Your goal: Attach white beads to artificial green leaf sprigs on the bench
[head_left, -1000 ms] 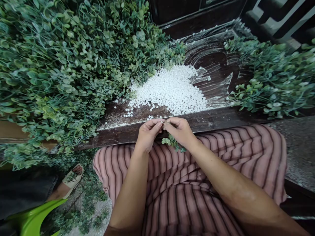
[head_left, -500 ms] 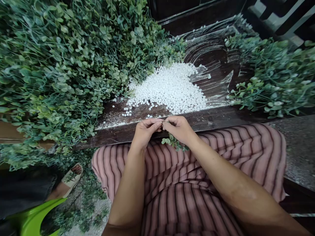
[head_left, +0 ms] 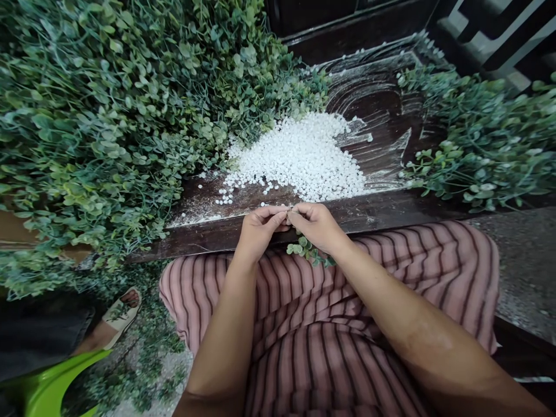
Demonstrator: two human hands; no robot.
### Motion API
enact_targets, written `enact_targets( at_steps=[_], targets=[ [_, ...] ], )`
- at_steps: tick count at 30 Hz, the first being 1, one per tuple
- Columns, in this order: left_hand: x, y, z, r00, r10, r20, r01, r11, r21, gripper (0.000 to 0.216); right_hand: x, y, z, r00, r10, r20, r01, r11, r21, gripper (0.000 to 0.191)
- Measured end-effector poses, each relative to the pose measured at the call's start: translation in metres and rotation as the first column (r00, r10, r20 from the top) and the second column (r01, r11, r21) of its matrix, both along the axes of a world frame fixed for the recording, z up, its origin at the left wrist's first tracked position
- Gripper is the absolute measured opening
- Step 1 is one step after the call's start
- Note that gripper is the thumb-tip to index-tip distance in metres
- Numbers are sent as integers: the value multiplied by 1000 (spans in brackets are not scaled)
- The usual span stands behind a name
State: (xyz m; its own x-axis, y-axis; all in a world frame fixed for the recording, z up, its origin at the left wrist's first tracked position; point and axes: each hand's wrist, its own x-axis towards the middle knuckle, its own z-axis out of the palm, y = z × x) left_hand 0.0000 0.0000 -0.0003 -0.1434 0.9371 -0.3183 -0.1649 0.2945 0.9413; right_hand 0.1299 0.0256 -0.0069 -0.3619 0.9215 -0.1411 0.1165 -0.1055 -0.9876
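My right hand [head_left: 320,227] is closed on a small green leafy sprig [head_left: 304,249], whose leaves hang below the palm over my lap. Against it, fingertip to fingertip, my left hand [head_left: 257,230] makes a pinch. What sits between the left fingertips is too small and hidden to make out. Both hands are over the front edge of a dark wooden bench [head_left: 373,215]. Just beyond them lies a heap of small white beads [head_left: 304,156], with several loose ones scattered towards the left.
A large mass of leafy artificial greenery [head_left: 108,116] fills the left side. More leafy sprigs [head_left: 486,145] lie at the right. White powder streaks the dark wood. At lower left are another person's sandalled foot [head_left: 121,313] and a bright green plastic chair [head_left: 56,385].
Both hands stay together at nearly the same spot, with only slight finger movement. The sprig remains in the right hand. The view has shifted a little.
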Motion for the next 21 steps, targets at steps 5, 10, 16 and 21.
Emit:
enact_targets(
  at_steps=[5,10,16,21],
  targets=[
    [-1,-30,4,974,184,-132,-178,982,58,31,2,5,-3,994,-41,-104,36,998,-45,21],
    [12,-54,4,950,39,-311,18,984,178,30,-4,5,-5,970,-170,-173,148,980,-132,21],
    [27,-40,3,952,113,-284,-63,982,180,12,-6,0,-11,979,-179,-101,179,984,-9,21],
    [23,-37,7,974,191,-125,-181,980,86,19,5,-12,-5,944,-329,-35,328,913,242,28]
  ],
)
